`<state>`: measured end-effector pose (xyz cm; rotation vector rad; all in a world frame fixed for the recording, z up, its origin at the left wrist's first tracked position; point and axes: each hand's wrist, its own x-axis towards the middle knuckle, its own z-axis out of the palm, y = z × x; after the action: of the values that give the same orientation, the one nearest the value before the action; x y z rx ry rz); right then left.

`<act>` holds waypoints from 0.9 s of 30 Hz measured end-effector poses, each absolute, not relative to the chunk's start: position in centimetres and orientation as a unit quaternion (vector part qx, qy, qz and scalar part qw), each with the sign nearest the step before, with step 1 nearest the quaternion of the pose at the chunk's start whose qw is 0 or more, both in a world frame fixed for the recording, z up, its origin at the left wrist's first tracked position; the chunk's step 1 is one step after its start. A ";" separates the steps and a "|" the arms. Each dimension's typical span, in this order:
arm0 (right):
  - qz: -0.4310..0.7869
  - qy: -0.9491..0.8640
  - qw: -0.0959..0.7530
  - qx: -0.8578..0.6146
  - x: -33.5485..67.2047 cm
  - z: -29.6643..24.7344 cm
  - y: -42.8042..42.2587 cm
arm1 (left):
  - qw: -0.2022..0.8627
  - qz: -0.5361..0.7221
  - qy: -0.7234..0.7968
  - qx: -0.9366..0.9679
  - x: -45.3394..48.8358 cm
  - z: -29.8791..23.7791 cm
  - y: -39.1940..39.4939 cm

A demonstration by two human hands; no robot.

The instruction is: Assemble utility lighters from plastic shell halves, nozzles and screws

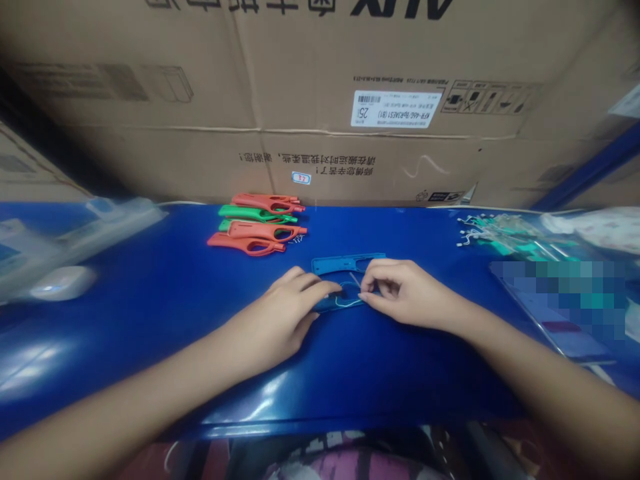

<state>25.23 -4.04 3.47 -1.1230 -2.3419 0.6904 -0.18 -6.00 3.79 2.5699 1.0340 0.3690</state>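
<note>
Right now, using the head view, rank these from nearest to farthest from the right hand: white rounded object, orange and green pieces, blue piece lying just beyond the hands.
From the right hand:
1. Blue piece, just beyond the hands.
2. Orange and green pieces, farther back, left.
3. White rounded object, far left.

Left forearm (pixel 165 383) in from lower left, right forearm (pixel 520 347) from lower right, both bare, angled inward. Left hand (pixel 293 310): back showing, fingers (pixel 323 291) bent, pointing right. Right hand (pixel 403 292): thumb and index tips pinched, other fingers curled. Hands near each other, not touching.
</note>
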 end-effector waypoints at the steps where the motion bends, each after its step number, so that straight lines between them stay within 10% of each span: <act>1: 0.248 -0.853 0.217 -0.405 25.3 3.5 -4.0 | 0.170 0.128 0.358 0.909 -0.2 3.9 -6.1; 27: 0.254 -0.850 0.185 -0.422 25.5 3.4 -3.8 | 0.067 0.049 0.334 0.939 -0.1 4.0 -6.0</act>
<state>25.52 -3.79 3.38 -1.1893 -2.3957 0.7150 -0.10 -5.98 4.02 2.8295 1.0079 0.1467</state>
